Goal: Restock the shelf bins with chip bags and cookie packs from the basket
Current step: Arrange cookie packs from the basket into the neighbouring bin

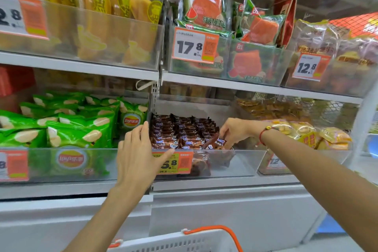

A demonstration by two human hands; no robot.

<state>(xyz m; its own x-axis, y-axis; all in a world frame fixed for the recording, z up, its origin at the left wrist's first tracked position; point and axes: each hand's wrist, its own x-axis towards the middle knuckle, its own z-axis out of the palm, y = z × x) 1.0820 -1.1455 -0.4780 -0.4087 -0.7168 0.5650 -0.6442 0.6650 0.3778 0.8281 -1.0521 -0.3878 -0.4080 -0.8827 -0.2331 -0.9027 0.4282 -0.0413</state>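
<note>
Brown cookie packs [184, 131] fill the left part of a clear shelf bin [241, 159] at the middle of the lower shelf. My right hand [235, 131] reaches into the bin and pinches one brown cookie pack [216, 143] at the right end of the row. My left hand [139, 155] lies with straight fingers against the bin's front left corner, its thumb on the rim by the price tag. Green chip bags [77, 127] pack the bin to the left. The white basket [184, 241] with orange handles shows at the bottom edge; its contents are hidden.
Yellow snack bags [319, 135] sit in the bin to the right. The upper shelf holds yellow bags [98, 26], watermelon-print packs [206, 12] and bread bags [335, 51] behind clear fronts with orange price tags. A white cabinet front [225, 210] runs below the shelf.
</note>
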